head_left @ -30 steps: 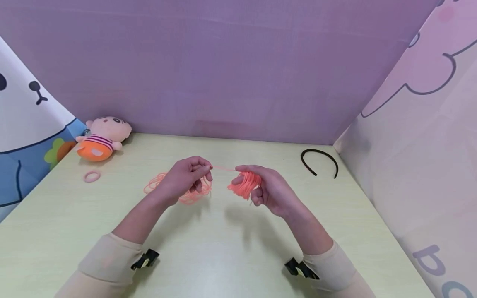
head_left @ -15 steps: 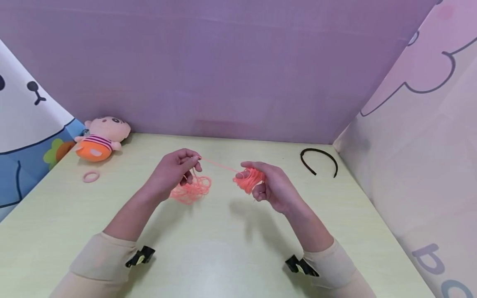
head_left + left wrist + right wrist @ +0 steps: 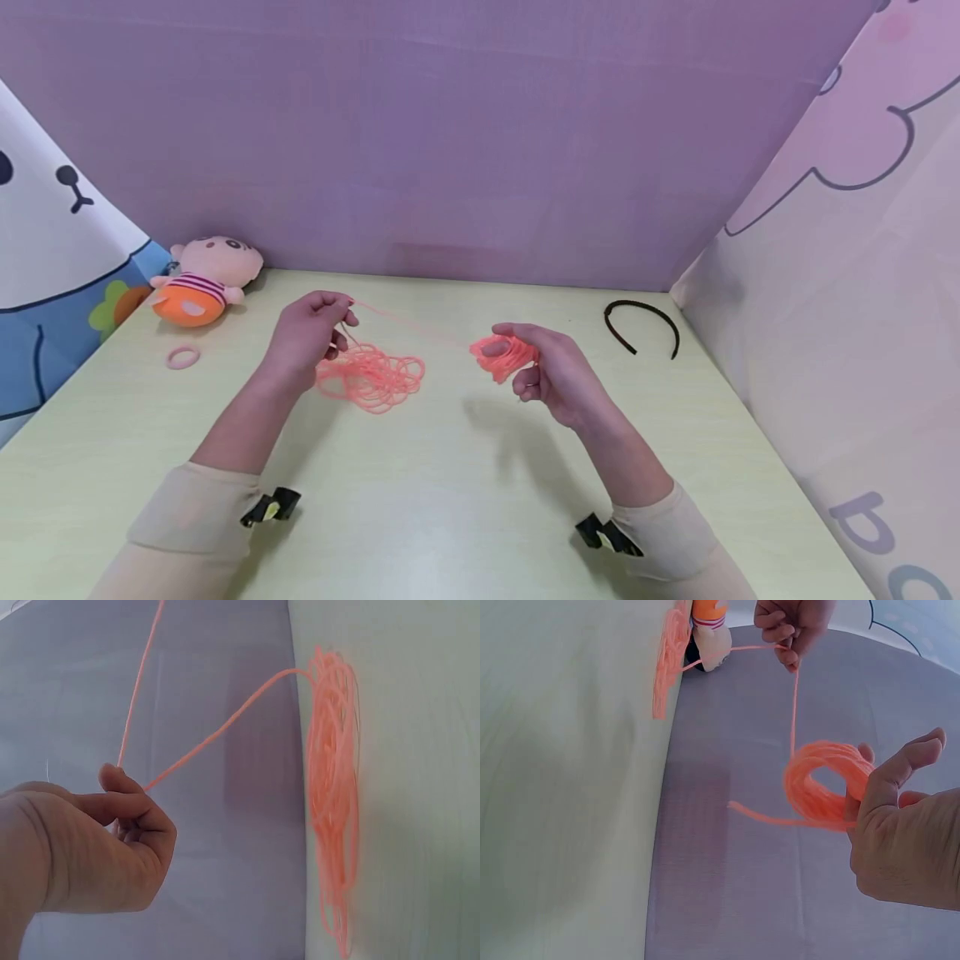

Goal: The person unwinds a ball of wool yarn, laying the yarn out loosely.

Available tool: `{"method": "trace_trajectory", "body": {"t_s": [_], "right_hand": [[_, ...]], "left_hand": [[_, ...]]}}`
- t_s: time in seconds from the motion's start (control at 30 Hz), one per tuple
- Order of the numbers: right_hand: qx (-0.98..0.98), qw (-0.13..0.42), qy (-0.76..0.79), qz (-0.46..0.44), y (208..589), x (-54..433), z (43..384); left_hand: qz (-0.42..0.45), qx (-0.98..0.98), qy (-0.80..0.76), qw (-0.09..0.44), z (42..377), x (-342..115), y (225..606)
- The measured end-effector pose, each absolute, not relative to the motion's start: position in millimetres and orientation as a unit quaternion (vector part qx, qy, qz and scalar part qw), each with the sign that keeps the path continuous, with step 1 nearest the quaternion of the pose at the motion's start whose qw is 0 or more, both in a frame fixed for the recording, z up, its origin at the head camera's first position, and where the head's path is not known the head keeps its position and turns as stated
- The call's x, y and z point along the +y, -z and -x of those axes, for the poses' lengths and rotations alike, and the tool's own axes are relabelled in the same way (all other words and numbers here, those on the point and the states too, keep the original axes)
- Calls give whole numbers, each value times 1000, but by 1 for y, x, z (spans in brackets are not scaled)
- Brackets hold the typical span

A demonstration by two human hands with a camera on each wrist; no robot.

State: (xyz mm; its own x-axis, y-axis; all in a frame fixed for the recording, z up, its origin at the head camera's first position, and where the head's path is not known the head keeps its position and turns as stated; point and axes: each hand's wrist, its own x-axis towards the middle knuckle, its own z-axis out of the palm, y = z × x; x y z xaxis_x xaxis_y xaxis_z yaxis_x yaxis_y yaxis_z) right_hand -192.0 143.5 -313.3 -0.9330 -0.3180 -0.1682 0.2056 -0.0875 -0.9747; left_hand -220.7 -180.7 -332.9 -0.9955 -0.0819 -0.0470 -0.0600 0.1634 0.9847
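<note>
My left hand (image 3: 303, 337) pinches a strand of coral-pink yarn (image 3: 794, 712) between thumb and fingertips, raised above the table. From there the strand runs across to a thick wound coil of yarn (image 3: 810, 796), which my right hand (image 3: 561, 371) holds looped on its fingers. A short loose tail hangs out of the coil in the right wrist view. Below and to the right of my left hand, a loose tangle of the same yarn (image 3: 375, 379) lies on the table, and another length (image 3: 217, 735) climbs from it to the pinching fingers.
A plush doll (image 3: 206, 282) lies at the back left of the table (image 3: 435, 500), with a pink ring (image 3: 183, 357) in front of it. A black headband (image 3: 642, 305) rests at the back right. A purple cloth wall (image 3: 465, 150) rises behind the table.
My left hand has moved left and farther back, drawing the strand out longer between the hands. The right hand has shifted slightly right with the coil. More of the tangle now shows.
</note>
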Motion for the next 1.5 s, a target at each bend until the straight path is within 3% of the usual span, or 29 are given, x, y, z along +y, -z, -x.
{"method": "trace_trajectory", "body": {"t_s": [0.4,0.8,1.5], "right_hand": [[654,178,734,50,314,144,191],[652,181,736,28,313,143,192],[613,131,779,-8,313,143,194]], "left_hand": [[-142,-684,714,53,224,-201,328],[-176,-622,757,100,222,-203,321],[-207,-615,752,114,225,-209,323]]}}
